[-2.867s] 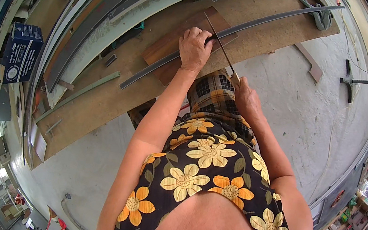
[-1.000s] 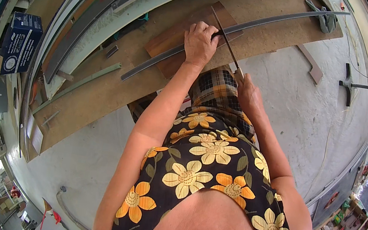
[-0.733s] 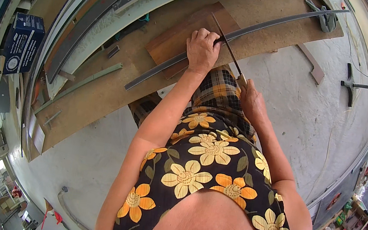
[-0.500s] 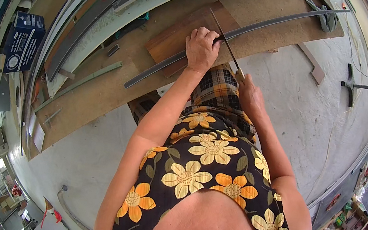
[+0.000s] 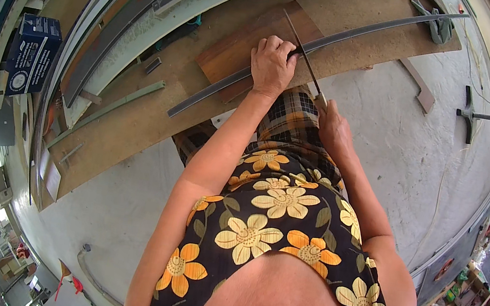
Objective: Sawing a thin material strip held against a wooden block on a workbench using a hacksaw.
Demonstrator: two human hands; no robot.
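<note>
My left hand [image 5: 272, 66] is closed over a long dark grey strip [image 5: 213, 92], pressing it onto a brown wood-grain board [image 5: 229, 53]. The fingertips curl around the strip's far side. In my right hand [image 5: 335, 130] is the pale handle [image 5: 320, 101] of a handsaw. Its thin blade [image 5: 309, 68] slants up and to the left, crossing the strip just right of my left hand. The blade's tip end reaches over the wooden board. How deep the blade sits in the strip cannot be made out.
Under the board is a brown worktop [image 5: 111, 155]. Long panels and strips [image 5: 145, 18] are stacked at the far left, beside a blue box [image 5: 35, 58]. A grey-green clamp-like item [image 5: 439, 30] lies near the strip's right end. An L-shaped board piece [image 5: 418, 87] rests on the floor.
The whole view has shifted very slightly to the right. Both hands, the strip and the saw keep nearly the same places relative to each other.
</note>
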